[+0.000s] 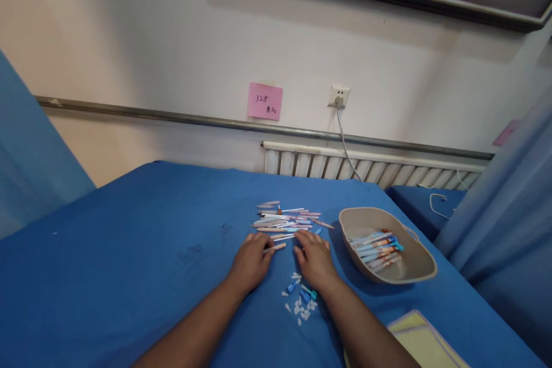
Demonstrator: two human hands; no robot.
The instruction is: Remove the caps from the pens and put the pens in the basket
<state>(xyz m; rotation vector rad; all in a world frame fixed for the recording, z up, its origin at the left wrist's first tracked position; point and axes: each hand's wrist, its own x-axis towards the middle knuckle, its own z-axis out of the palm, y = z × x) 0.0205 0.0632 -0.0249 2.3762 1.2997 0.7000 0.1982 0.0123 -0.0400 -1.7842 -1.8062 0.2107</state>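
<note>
Bare forearms (194, 322) enter at frame bottom. Left hand (251, 261), center, pinches pale pen barrel (279, 246). Right hand (316, 260), just right of it, curls loosely at pen pile (280, 222); can't tell if gripping. White bits (305, 315) lower center. Tan basket (420, 264) holding pens (376, 252), right side.
</note>
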